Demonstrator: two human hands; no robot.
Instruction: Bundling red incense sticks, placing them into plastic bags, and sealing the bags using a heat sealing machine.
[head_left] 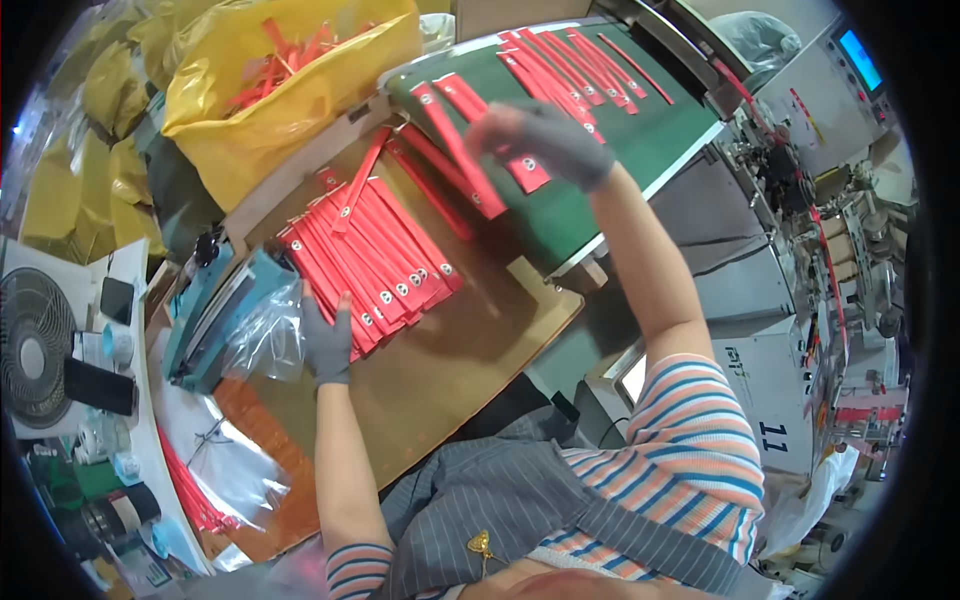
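Long, thin red packets (370, 255) lie in a slanting pile on the brown board (450, 365). At the pile's near left edge rests my left hand (327, 340) in a grey fingerless glove. Its thumb and fingers are apart against the packets. My right hand (550, 145), gloved the same way, reaches over the green conveyor belt (625, 165). Motion smears its fingers, so I cannot tell whether they grip anything. Just beneath them are red strips (525, 172) on the belt. Two more strips (435, 165) slant between belt and board.
Behind the pile stands a yellow bag (215, 110) holding red strips. A teal sealing device (205, 320) and clear plastic (270, 335) sit left of the pile. Farther left are a fan (35, 345) and a phone (100, 386). Machinery (860, 240) lines the right.
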